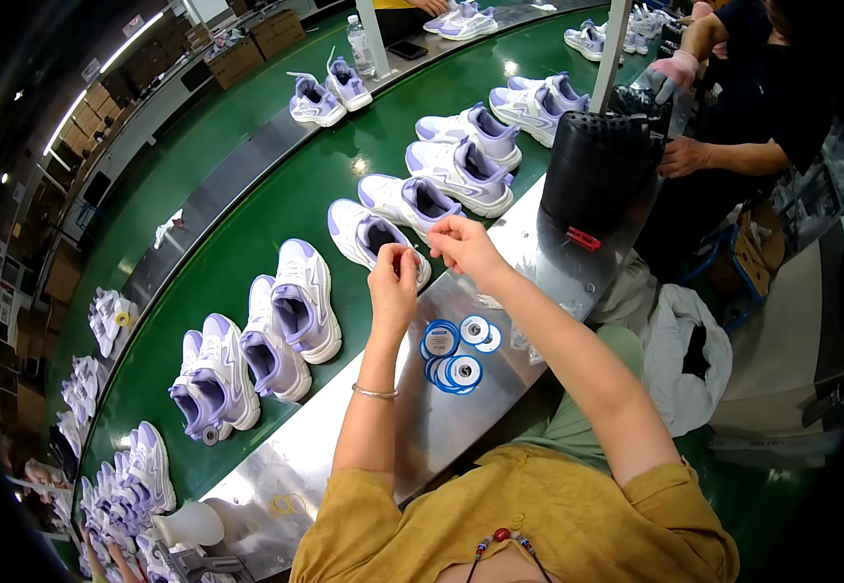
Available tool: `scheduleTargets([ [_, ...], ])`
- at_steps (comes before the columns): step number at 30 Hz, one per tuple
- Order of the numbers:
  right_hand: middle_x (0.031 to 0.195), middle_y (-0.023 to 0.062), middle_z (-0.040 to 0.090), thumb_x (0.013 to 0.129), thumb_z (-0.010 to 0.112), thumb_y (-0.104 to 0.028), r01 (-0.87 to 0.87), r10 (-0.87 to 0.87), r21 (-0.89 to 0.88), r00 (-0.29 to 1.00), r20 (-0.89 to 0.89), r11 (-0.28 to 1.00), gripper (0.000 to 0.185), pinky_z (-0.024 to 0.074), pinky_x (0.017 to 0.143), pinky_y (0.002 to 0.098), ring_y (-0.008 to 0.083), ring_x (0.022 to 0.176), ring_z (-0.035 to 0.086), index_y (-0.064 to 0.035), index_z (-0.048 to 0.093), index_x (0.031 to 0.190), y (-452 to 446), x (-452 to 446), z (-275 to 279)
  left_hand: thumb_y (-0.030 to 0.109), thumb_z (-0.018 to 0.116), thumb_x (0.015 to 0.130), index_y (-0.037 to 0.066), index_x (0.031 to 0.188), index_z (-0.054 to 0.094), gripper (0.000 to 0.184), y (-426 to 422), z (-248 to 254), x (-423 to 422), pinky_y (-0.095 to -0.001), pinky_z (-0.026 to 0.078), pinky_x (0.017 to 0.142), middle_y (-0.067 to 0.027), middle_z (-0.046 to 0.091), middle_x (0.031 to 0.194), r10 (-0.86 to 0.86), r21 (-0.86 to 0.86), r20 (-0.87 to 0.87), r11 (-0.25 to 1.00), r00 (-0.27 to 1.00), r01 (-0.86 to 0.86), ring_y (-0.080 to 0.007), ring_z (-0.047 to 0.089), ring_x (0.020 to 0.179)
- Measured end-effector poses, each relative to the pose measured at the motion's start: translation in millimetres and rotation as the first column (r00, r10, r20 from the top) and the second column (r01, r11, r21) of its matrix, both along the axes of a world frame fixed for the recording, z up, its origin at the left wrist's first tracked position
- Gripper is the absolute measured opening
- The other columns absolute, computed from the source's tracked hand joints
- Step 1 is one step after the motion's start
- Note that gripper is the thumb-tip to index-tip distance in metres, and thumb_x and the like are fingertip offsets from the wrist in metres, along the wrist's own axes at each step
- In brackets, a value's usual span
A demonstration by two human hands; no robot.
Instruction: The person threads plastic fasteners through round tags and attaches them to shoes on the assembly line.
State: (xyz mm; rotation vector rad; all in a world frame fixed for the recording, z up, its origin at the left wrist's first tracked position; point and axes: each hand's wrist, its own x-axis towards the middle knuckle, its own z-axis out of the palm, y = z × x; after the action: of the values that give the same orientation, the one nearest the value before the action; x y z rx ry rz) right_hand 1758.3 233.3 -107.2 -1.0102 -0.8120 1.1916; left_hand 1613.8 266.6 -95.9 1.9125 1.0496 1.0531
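Both my hands are raised over the near edge of the green belt, beside a white and lilac sneaker (352,225). My left hand (395,282) is closed in a pinch at the sneaker's heel; what it holds is too small to make out. A short way to the right, my right hand (465,249) pinches too, close to the heel of the other sneaker (397,197) of that pair. Anything between its fingertips is hidden. Below my hands, several round blue-edged tags (464,371) lie in loose piles on the metal ledge (363,442).
More sneaker pairs (295,291) line the green belt (213,277) on both sides. A black bin (597,175) with a red clip (583,239) stands right. Beyond it, a co-worker's gloved hand (674,70) shows. A white plastic bag (684,360) hangs at lower right.
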Motion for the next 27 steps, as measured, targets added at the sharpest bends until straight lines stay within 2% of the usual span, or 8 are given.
scheduleTargets([
  [2, 0.069, -0.0003, 0.056, 0.086, 0.058, -0.013, -0.016, 0.016, 0.005, 1.000, 0.009, 1.000, 0.012, 0.0318, 0.041, 0.0192, 0.0040, 0.051, 0.043, -0.0027, 0.059, 0.093, 1.2, -2.2, -0.5, 0.008, 0.052, 0.091, 0.002, 0.087, 0.054, 0.008, 2.6, -2.3, 0.0, -0.0190, 0.039, 0.047, -0.0014, 0.058, 0.070, -0.010, 0.037, -0.010, 0.999, 1.000, 0.010, -0.0046, 0.049, 0.056],
  [4, 0.068, -0.0007, 0.056, 0.085, 0.059, -0.013, -0.034, 0.034, 0.009, 0.999, 0.019, 0.999, 0.012, 0.0315, 0.041, 0.0191, 0.0039, 0.052, 0.043, -0.0029, 0.059, 0.091, 2.2, -6.1, 0.9, 0.008, 0.052, 0.091, 0.002, 0.087, 0.054, 0.008, 2.9, -3.3, 0.3, -0.0191, 0.038, 0.047, -0.0014, 0.058, 0.070, -0.013, 0.040, -0.014, 0.999, 1.000, 0.014, -0.0046, 0.049, 0.056],
  [6, 0.072, 0.0012, 0.059, 0.081, 0.062, -0.011, -0.030, 0.026, 0.051, 0.997, 0.077, 0.998, 0.010, 0.0369, 0.053, 0.0198, 0.0045, 0.064, 0.050, -0.0029, 0.062, 0.087, 4.5, -9.2, 0.4, 0.008, 0.052, 0.091, 0.002, 0.088, 0.054, 0.008, 3.7, -3.9, -0.3, -0.0193, 0.038, 0.047, -0.0015, 0.058, 0.070, -0.011, 0.063, -0.047, 0.998, 0.999, 0.014, -0.0048, 0.049, 0.056],
  [10, 0.071, 0.0014, 0.059, 0.080, 0.062, -0.011, -0.003, -0.002, 0.078, 0.998, 0.069, 0.997, 0.009, 0.0374, 0.051, 0.0203, 0.0050, 0.063, 0.051, -0.0024, 0.061, 0.083, 8.6, -11.0, -0.5, 0.009, 0.053, 0.090, 0.001, 0.088, 0.056, 0.008, 2.0, -0.8, -0.4, -0.0191, 0.037, 0.047, -0.0012, 0.058, 0.070, 0.013, 0.049, -0.030, 0.999, 0.999, -0.011, -0.0048, 0.050, 0.057],
  [16, 0.066, 0.0007, 0.056, 0.082, 0.060, -0.009, -0.022, 0.023, 0.066, 1.000, -0.014, 0.998, 0.006, 0.0313, 0.042, 0.0187, 0.0042, 0.050, 0.044, -0.0033, 0.060, 0.083, 9.3, -12.4, 3.1, 0.008, 0.057, 0.088, -0.001, 0.092, 0.062, 0.011, 7.9, 1.9, -9.1, -0.0218, 0.042, 0.061, -0.0023, 0.061, 0.075, 0.054, -0.032, 0.061, 0.998, 0.997, -0.052, -0.0078, 0.052, 0.065],
  [20, 0.070, 0.0027, 0.060, 0.079, 0.061, -0.008, -0.039, 0.035, 0.106, 0.999, 0.039, 0.994, 0.008, 0.0404, 0.053, 0.0217, 0.0062, 0.061, 0.052, -0.0005, 0.060, 0.080, 17.3, -15.7, -6.0, 0.004, 0.056, 0.087, 0.000, 0.099, 0.063, 0.015, 11.6, -1.2, -13.0, -0.0208, 0.041, 0.064, -0.0029, 0.062, 0.084, 0.010, -0.009, 0.082, 1.000, 0.997, -0.010, -0.0073, 0.051, 0.071],
  [23, 0.070, 0.0032, 0.060, 0.078, 0.061, -0.007, -0.011, -0.006, 0.199, 0.996, 0.086, 0.980, 0.009, 0.0429, 0.057, 0.0231, 0.0076, 0.064, 0.053, 0.0010, 0.060, 0.080, 25.3, -19.9, -14.1, 0.001, 0.056, 0.086, 0.000, 0.102, 0.062, 0.017, 8.4, 2.3, -7.9, -0.0165, 0.035, 0.051, 0.0032, 0.055, 0.075, -0.005, -0.050, 0.164, 0.999, 0.986, 0.013, -0.0028, 0.046, 0.064],
  [27, 0.071, 0.0036, 0.060, 0.078, 0.061, -0.008, -0.001, -0.030, 0.246, 0.992, 0.121, 0.969, 0.010, 0.0440, 0.059, 0.0244, 0.0085, 0.066, 0.053, 0.0019, 0.060, 0.081, 27.4, -19.3, -16.7, -0.001, 0.057, 0.084, 0.001, 0.103, 0.062, 0.019, 8.6, 5.9, -7.9, -0.0169, 0.036, 0.055, 0.0026, 0.055, 0.078, -0.045, -0.048, 0.172, 0.997, 0.984, 0.054, -0.0037, 0.047, 0.067],
])
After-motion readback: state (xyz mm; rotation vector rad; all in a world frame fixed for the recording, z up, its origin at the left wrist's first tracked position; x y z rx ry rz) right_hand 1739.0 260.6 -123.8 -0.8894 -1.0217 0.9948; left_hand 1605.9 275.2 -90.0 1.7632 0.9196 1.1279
